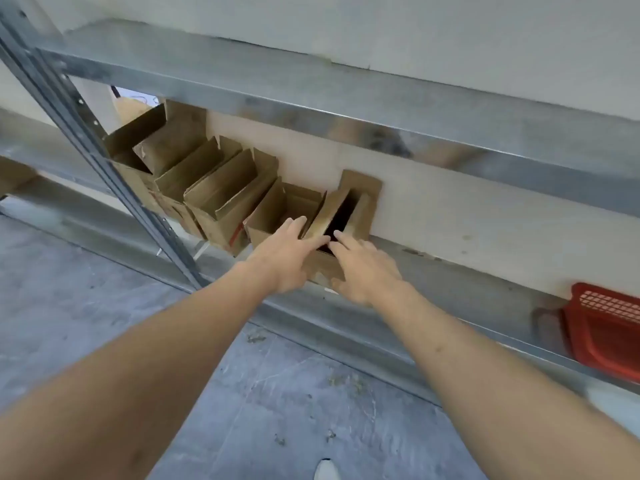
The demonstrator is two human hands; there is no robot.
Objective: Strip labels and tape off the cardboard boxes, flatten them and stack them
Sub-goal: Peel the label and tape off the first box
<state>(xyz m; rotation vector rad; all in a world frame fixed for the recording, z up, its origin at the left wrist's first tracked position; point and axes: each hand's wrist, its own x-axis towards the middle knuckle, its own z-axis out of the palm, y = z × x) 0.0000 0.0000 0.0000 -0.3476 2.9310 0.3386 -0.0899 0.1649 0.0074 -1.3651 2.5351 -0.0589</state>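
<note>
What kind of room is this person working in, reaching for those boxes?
Probably a storeroom or small warehouse. Open cardboard boxes stand in a row on a bare metal rack against a plain wall, a red basket sits on the same shelf, and the floor is dusty grey concrete or stone.

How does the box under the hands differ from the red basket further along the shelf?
The cardboard box is brown, solid-walled and under both hands; the red basket is plastic with a mesh wall and untouched. The box is fully in view; the basket is cut off by the picture's edge. Both rest on the same metal shelf.
</note>
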